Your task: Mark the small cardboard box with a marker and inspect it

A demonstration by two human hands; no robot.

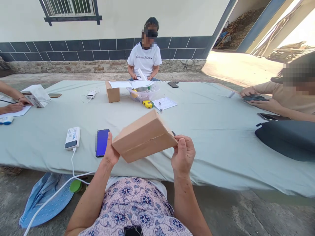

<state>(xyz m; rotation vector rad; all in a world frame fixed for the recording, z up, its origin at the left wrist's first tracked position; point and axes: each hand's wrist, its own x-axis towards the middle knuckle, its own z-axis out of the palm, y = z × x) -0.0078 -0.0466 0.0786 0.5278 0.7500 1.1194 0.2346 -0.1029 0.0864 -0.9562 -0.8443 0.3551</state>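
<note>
A brown cardboard box (145, 136) is held tilted above the near edge of the table, one seam running across its near face. My left hand (112, 152) supports its left end, thumb up along the side and the fingers partly hidden behind it. At the right end, my right hand (183, 152) pinches the box's corner between thumb and fingers. A small dark tip shows just above those fingers; I cannot make out what it is. Next to my left hand lies a phone (102, 143) with a blue screen.
A white power bank (72, 138) with a cable lies left on the cloth-covered table (211, 147). Farther back are a plastic basket (142, 95), a yellow tape measure (148, 104), a paper (165, 103) and a smaller box (112, 92). A black bag (286, 140) rests at right. Other people sit around.
</note>
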